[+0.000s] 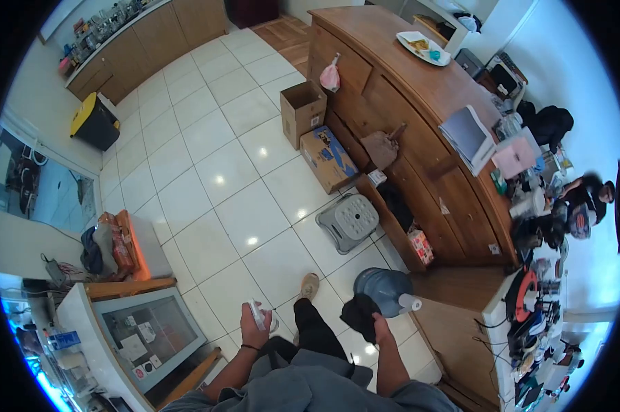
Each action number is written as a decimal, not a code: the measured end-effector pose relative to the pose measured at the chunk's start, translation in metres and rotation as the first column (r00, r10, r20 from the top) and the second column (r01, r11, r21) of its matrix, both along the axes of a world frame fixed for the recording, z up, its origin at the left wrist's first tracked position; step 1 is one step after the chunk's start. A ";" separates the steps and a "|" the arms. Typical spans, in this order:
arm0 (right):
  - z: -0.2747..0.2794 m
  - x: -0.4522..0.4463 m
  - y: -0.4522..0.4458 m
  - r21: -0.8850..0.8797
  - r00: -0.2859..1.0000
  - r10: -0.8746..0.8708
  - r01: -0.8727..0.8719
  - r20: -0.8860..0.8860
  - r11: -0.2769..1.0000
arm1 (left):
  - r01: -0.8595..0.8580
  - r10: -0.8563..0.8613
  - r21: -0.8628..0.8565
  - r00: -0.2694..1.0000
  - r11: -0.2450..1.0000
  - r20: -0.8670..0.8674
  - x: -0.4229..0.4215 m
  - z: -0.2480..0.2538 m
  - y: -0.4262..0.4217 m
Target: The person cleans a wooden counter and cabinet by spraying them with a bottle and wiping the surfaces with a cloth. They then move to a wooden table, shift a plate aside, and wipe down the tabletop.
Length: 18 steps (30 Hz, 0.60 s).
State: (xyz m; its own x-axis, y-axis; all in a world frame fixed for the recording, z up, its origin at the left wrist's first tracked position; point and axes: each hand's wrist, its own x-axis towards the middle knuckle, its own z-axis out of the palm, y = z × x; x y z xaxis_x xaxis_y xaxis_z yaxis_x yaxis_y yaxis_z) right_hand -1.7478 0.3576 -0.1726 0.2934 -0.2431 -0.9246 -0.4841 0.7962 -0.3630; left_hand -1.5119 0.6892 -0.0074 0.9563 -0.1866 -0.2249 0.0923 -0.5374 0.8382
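My left hand (253, 335) is closed around a small white object (257, 314), whose exact kind I cannot make out. A dark band circles that wrist. On the other side, my right hand (380, 331) grips a limp black cloth (361, 318) by its edge, fingers partly hidden behind it. Just beyond the cloth, a large blue water jug (383, 288) lies on its side on the floor, its white-capped neck toward the wooden cabinet. The cloth overlaps the jug in view; whether they touch I cannot tell.
A grey step stool (347, 223) stands ahead, beside an open drawer (392, 230) of the wooden dresser (420, 130). Cardboard boxes (329, 158) line the dresser. At left are a glass-fronted cabinet (152, 329) and a black-and-yellow bin (95, 123). Another person (588, 199) appears far right.
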 end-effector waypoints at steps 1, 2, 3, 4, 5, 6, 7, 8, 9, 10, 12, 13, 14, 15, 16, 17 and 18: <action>0.007 0.031 -0.007 -0.010 0.999 0.007 -0.006 0.032 1.000 | -0.026 0.026 -0.009 0.999 1.000 -0.027 0.021 0.010 -0.006; 0.012 0.062 -0.017 -0.070 0.997 0.081 -0.080 0.010 0.994 | -0.055 0.054 -0.023 0.997 0.998 -0.047 0.041 0.017 -0.012; 0.017 0.097 -0.026 -0.129 0.988 0.151 -0.152 -0.012 0.980 | -0.065 0.065 -0.018 0.997 0.998 0.027 0.058 0.018 -0.015; 0.026 0.128 -0.033 -0.097 0.987 0.161 -0.158 0.013 0.983 | -0.092 0.093 -0.027 0.994 0.995 0.053 0.074 0.021 -0.015; 0.036 0.160 -0.041 -0.069 0.985 0.170 -0.167 0.038 0.984 | -0.120 0.123 -0.041 0.989 0.992 0.078 0.090 0.024 -0.016; 0.048 0.199 -0.048 -0.126 0.974 0.224 -0.221 0.016 0.967 | -0.148 0.153 -0.055 0.983 0.987 0.100 0.106 0.027 -0.016; 0.065 0.253 -0.058 -0.186 0.959 0.283 -0.280 -0.013 0.942 | -0.193 0.200 -0.079 0.976 0.978 0.087 0.136 0.028 -0.016; 0.071 0.285 -0.065 -0.183 0.961 0.277 -0.267 0.028 0.946 | -0.228 0.236 -0.097 0.969 0.969 0.080 0.154 0.023 -0.013; 0.076 0.316 -0.069 -0.175 0.961 0.266 -0.251 0.068 0.952 | -0.259 0.267 -0.112 0.961 0.959 0.070 0.172 0.021 -0.009; 0.100 0.353 -0.069 -0.233 0.968 0.245 -0.227 0.052 0.946 | -0.266 0.273 -0.109 0.960 0.958 0.054 0.191 0.023 -0.008; 0.154 0.433 -0.068 -0.316 0.977 0.189 -0.150 0.096 0.937 | -0.266 0.271 -0.105 0.962 0.958 0.034 0.241 0.026 -0.011; 0.168 0.469 -0.071 -0.338 0.976 0.156 -0.097 0.151 0.936 | -0.258 0.263 -0.069 0.962 0.964 0.077 0.268 0.026 -0.013; 0.167 0.499 -0.081 -0.340 0.967 0.168 -0.096 0.189 0.936 | -0.237 0.243 -0.061 0.964 0.970 0.113 0.296 0.026 -0.011; 0.166 0.530 -0.093 -0.343 0.956 0.181 -0.095 0.229 0.935 | -0.217 0.223 -0.054 0.963 0.975 0.151 0.327 0.026 -0.012; 0.183 0.564 -0.095 -0.388 0.949 0.206 -0.101 0.240 0.916 | -0.201 0.207 -0.050 0.961 0.978 0.186 0.356 0.025 -0.016; 0.209 0.597 -0.093 -0.432 0.940 0.237 -0.113 0.245 0.895 | -0.207 0.224 -0.103 0.955 0.973 0.195 0.386 0.019 -0.016; 0.228 0.627 -0.094 -0.488 0.936 0.268 -0.128 0.229 0.863 | -0.195 0.215 -0.111 0.952 0.974 0.218 0.417 0.023 -0.018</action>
